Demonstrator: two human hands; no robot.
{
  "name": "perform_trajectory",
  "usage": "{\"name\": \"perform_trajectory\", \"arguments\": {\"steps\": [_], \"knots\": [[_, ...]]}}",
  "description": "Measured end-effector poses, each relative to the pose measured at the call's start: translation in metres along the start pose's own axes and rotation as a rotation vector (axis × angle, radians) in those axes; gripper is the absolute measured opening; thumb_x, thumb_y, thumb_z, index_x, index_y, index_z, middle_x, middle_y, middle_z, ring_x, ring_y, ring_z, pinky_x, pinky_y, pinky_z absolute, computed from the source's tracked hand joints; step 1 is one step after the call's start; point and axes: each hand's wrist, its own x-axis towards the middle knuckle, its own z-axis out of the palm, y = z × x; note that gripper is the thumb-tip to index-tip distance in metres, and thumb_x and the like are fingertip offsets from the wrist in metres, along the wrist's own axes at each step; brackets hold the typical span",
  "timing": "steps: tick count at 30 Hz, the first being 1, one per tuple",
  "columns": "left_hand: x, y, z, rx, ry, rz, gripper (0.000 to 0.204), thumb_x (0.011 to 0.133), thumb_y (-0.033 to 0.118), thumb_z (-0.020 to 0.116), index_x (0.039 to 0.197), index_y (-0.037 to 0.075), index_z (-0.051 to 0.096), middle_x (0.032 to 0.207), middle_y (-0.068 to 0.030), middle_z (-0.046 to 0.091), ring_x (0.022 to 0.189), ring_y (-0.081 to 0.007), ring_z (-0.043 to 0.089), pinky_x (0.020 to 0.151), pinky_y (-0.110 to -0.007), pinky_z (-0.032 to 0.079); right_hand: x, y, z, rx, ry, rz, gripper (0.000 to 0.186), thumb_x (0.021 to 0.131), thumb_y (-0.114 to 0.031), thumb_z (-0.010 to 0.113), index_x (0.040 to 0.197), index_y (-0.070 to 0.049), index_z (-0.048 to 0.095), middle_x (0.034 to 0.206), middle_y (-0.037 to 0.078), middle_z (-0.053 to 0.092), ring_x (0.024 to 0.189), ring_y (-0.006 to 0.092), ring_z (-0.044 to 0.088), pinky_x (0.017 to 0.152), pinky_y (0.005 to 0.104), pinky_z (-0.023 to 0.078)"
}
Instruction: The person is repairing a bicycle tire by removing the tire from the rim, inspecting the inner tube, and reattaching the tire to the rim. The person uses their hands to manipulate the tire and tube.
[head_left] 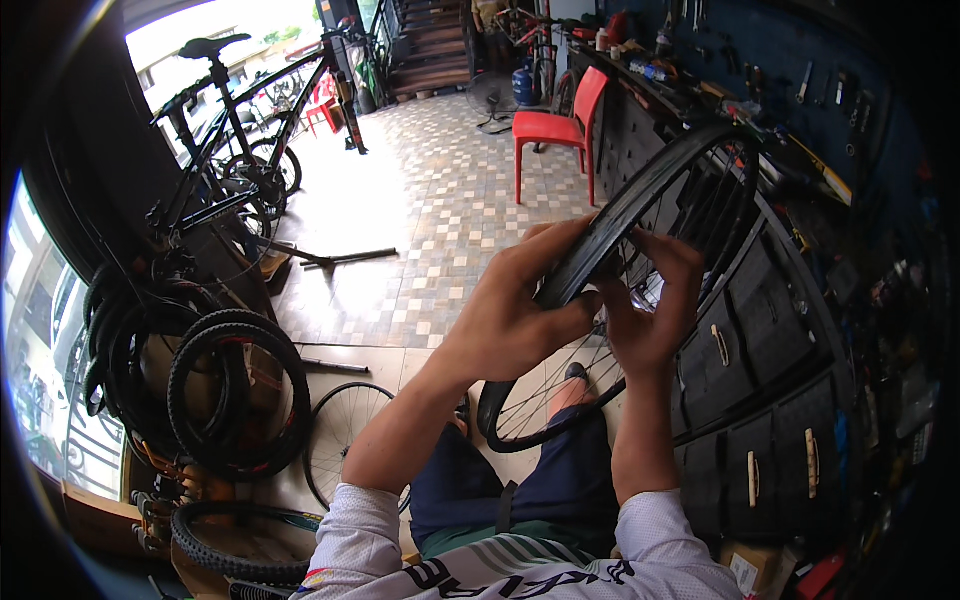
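A black bicycle wheel with thin spokes is held up tilted in front of me, its lower edge above my lap. My left hand closes round the near left part of its rim, thumb on the inner side and fingers over the outer side. My right hand is bent at the same stretch of rim, its thumb and fingers gripping it from the spoke side. The fingertips of both hands come close together there, and some are hidden behind the rim. No tyre tread shows on this stretch.
Loose tyres hang and lie at the left, beside another spoked wheel on the floor. A bicycle stands on a repair stand. Black drawers line the right under a cluttered bench. A red chair stands ahead.
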Motion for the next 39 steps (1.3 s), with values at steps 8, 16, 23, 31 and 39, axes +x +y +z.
{"name": "perform_trajectory", "arguments": {"steps": [8, 16, 23, 31, 39], "knots": [[0.000, 0.008, 0.005, 0.061, 0.021, 0.006, 0.057, 0.076, 0.001, 0.068, 0.131, -0.008, 0.056, 0.106, -0.0152, 0.059, 0.105, -0.0245, 0.055, 0.096, -0.033, 0.042, 0.008, 0.001, 0.003, 1.108, -0.033, 0.868, 0.025, 0.100, -0.024, 0.066, 0.113, -0.004, 0.056, 0.074, 0.001, 0.063, 0.067, 0.0078, 0.061, 0.066, 0.0239, 0.050], [0.003, 0.002, 0.005, 0.026, 0.032, 0.087, 0.058, 0.076, 0.000, 0.068, 0.133, -0.006, 0.057, 0.111, -0.0120, 0.058, 0.098, -0.0186, 0.057, 0.084, -0.028, 0.047, -0.004, -0.001, 0.002, 0.049, 0.041, 0.064, 0.032, 0.094, -0.024, 0.073, 0.118, -0.004, 0.065, 0.098, 0.008, 0.066, 0.085, 0.0211, 0.061, 0.077, 0.0344, 0.047], [0.000, 0.018, 0.008, -0.158, 0.008, -0.146, 0.057, 0.082, -0.007, 0.061, 0.138, -0.009, 0.050, 0.116, -0.0100, 0.064, 0.095, -0.0089, 0.058, 0.078, -0.024, 0.049, 0.002, -0.001, 0.006, 0.623, 0.011, 0.476, 0.032, 0.098, -0.018, 0.067, 0.124, -0.004, 0.054, 0.094, 0.006, 0.065, 0.086, 0.0131, 0.061, 0.073, 0.0286, 0.047], [0.004, 0.011, 0.006, 0.021, 0.001, -0.026, 0.058, 0.076, -0.004, 0.068, 0.133, -0.011, 0.055, 0.115, -0.0113, 0.058, 0.106, -0.0161, 0.055, 0.094, -0.026, 0.043, -0.003, 0.002, -0.001, 0.722, 0.001, 0.512, 0.041, 0.093, -0.018, 0.073, 0.129, -0.005, 0.057, 0.098, 0.009, 0.069, 0.085, 0.0210, 0.065, 0.079, 0.0341, 0.049], [0.009, 0.008, 0.013, 0.056, 0.005, 0.088, 0.063, 0.076, -0.004, 0.069, 0.137, -0.007, 0.055, 0.124, -0.0139, 0.055, 0.114, -0.0195, 0.054, 0.100, -0.028, 0.040, 0.001, 0.000, -0.007, 0.426, -0.001, 0.360, 0.036, 0.093, -0.023, 0.075, 0.119, -0.003, 0.060, 0.098, 0.009, 0.065, 0.083, 0.0192, 0.064, 0.073, 0.0291, 0.049]]}}
